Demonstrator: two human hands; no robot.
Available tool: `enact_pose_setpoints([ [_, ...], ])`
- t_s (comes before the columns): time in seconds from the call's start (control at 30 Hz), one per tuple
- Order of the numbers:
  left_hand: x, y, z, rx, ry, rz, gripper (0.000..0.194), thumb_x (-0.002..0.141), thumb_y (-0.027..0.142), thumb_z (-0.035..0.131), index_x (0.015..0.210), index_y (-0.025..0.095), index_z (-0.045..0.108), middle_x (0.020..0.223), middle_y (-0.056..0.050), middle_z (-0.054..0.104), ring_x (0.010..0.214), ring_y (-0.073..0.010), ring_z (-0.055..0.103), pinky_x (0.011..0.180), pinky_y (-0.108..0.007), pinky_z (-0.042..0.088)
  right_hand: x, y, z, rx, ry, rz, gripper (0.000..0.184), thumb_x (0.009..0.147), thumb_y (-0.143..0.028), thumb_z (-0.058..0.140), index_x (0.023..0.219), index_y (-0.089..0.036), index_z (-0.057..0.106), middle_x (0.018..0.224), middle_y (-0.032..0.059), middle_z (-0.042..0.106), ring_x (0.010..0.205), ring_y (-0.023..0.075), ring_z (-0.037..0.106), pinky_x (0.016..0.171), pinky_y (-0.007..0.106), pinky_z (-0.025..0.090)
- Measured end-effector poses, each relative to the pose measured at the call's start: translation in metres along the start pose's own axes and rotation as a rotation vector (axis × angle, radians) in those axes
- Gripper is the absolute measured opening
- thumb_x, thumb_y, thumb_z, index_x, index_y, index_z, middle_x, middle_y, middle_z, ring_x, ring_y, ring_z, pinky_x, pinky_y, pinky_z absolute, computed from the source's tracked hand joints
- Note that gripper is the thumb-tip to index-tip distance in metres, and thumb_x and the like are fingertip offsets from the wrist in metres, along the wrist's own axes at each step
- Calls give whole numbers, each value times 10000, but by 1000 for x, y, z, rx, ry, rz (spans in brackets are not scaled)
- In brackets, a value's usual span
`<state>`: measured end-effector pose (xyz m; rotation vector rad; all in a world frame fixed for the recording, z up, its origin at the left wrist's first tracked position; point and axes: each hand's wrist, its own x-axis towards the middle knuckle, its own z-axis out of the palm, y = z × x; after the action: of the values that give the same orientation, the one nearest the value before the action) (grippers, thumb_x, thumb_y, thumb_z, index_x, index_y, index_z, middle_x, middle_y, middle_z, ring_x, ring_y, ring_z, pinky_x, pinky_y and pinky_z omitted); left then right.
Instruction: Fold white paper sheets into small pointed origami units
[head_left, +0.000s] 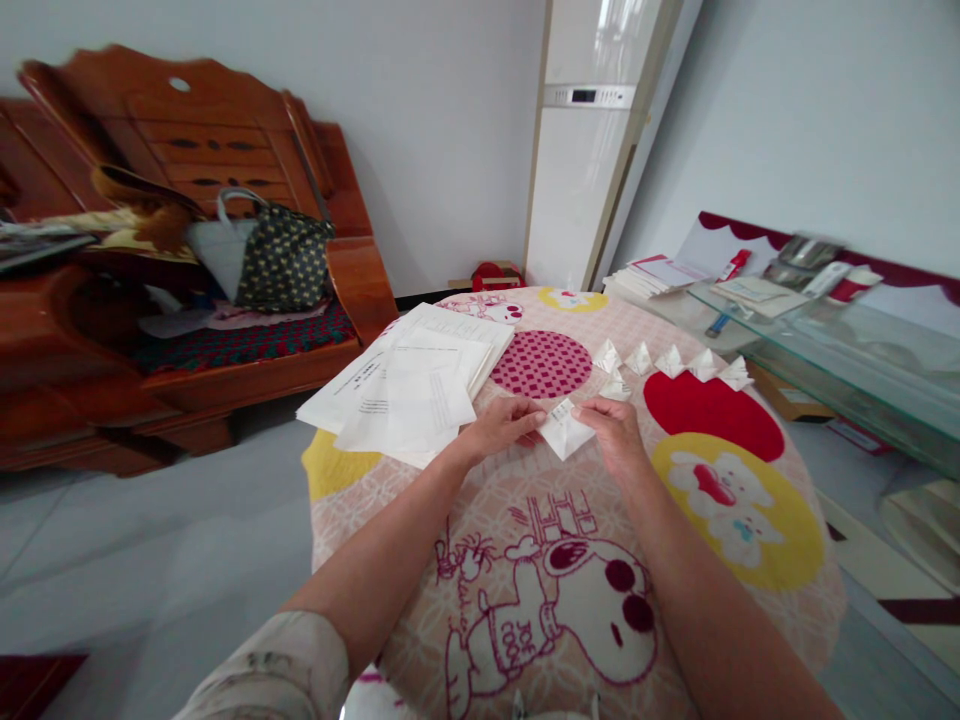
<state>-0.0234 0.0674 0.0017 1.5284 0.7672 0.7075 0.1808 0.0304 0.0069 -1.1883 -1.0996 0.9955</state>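
— Head view first: what is sitting at the far left?

— A wooden bench (187, 250) is standing against the wall, and a dark patterned bag (281, 258) is resting on its seat. Moving right, a stack of white paper sheets (412, 385) is lying on the table (525, 600), which is wearing a pink cartoon-print cloth.

— And the hands?

— The left hand (499, 428) is lying just right of the stack, its fingers closing in a pinch on the left corner of a folded paper piece (564, 432). That piece is sitting near the middle of the table, flat against the cloth, between both hands.

— Is the other hand gripping it too?

— Yes. The right hand (619, 432) is pinching the piece's right edge, thumb and fingertips pressing together on the paper.

— Anything beyond them?

— About 6 small folded paper shapes (671, 362) are lining up in a row just behind the hands, well clear of the fingers. Behind the table, a tall white air conditioner (589, 150) is standing in the corner. At the far right, a glass shelf (847, 345) is carrying papers and small containers, too blurred to identify.
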Motion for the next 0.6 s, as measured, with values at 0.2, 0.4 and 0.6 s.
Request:
enact_pose_setpoints([
  [0.2, 0, 2, 9, -79, 48, -93, 375, 798, 441, 753, 690, 132, 570, 593, 4, 630, 498, -77, 591, 504, -180, 487, -2, -3, 5, 33, 9, 32, 161, 578, -317, 758, 564, -181, 672, 533, -39, 539, 534, 117, 432, 533, 267, 348],
  [0.4, -5, 6, 5, 22, 18, -157, 306, 808, 344, 721, 631, 132, 590, 546, 0, 629, 467, -78, 575, 470, -172, 453, -4, -2, 2, -57, -97, 158, 192, 587, -347, 722, 534, -180, 644, 489, -24, 531, 468, 119, 425, 449, 258, 300],
  [0.6, -9, 2, -2, 462, -46, -242, 235, 797, 213, 635, 572, 148, 614, 509, 2, 596, 456, -105, 540, 479, -217, 419, 1, 14, 1, -407, -259, 118, 262, 674, -351, 652, 490, -182, 575, 455, -42, 442, 466, 100, 361, 456, 252, 233],
])
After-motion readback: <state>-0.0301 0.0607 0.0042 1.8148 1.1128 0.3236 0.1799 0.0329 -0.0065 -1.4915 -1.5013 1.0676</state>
